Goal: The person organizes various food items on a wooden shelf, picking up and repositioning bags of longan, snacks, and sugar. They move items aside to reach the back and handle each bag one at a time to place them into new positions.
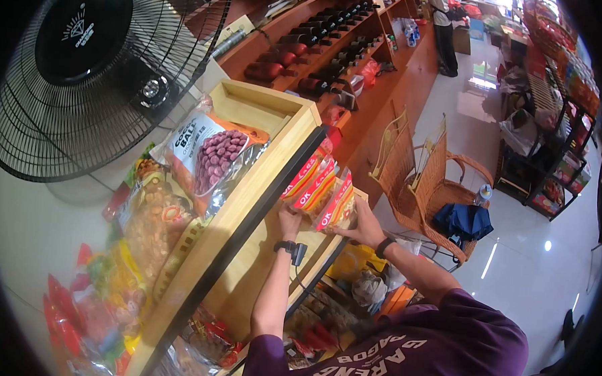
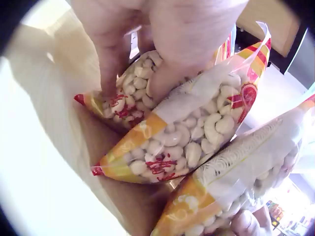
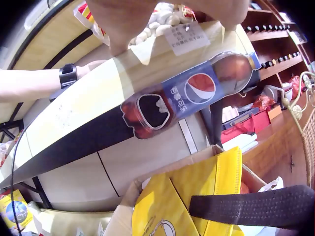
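Three clear bags of cashews with red and yellow print stand in a row in a wooden bin. My left hand pinches the leftmost bag of cashews between thumb and fingers. The middle bag of cashews leans alongside it. At the other end of the row, my right hand grips the rightmost bag of cashews; its fingertips show low on that bag. In the right wrist view that hand reaches over the bin's edge, and part of it is cut off at the top.
A Pepsi bottle cutout is on the bin's outer side, above a yellow bag in a box. Left of the bin are a cocoa ball bag and a large fan. Wicker chairs and bottle shelves stand beyond.
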`<state>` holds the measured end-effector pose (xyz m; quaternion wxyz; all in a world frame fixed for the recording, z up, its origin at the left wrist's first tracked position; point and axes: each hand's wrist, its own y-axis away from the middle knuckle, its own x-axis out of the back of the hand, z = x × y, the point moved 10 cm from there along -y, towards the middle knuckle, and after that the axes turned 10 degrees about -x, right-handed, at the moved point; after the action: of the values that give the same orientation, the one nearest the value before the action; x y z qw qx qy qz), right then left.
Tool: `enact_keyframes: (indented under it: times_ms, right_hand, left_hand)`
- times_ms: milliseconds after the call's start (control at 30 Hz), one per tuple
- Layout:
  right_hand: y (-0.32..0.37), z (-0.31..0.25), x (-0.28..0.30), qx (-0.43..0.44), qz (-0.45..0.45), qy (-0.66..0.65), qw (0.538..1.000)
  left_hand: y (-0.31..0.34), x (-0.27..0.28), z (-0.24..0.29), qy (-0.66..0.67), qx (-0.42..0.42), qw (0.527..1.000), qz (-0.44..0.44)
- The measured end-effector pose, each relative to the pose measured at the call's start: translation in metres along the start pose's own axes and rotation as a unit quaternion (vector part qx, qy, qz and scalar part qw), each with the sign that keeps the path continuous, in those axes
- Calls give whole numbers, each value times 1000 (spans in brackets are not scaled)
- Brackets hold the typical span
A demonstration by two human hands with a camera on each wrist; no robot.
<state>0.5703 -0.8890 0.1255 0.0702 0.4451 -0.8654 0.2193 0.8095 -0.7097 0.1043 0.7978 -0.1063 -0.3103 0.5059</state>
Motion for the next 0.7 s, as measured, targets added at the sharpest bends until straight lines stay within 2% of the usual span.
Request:
enact_keyframes:
  times_ms: [67, 200, 300, 400, 500, 567, 633, 700]
  right_hand:
    - [-1, 2, -2, 7, 4, 6, 1000]
    - [0, 0, 0, 9, 4, -12, 1000]
    - [0, -2, 1, 4, 0, -22, 1000]
    - [1, -2, 1, 22, 7, -12, 1000]
    - [0, 2, -2, 27, 11, 15, 999]
    - [-2, 12, -9, 8, -8, 5, 1000]
    - [0, 1, -5, 53, -15, 10, 998]
    - [-1, -3, -4, 74, -52, 23, 996]
  left_hand:
    - [0, -2, 13, 14, -10, 1000, -1]
    - [4, -10, 28, 67, 27, 995, -63]
    - [4, -7, 39, -48, 21, 993, -103]
    - [19, -14, 40, 234, 85, 966, -65]
    - [37, 7, 25, 36, 41, 998, -43]
    - [58, 24, 48, 61, 13, 998, -8]
    - [78, 43, 106, 34, -4, 999, 3]
    - [102, 61, 139, 86, 29, 996, -3]
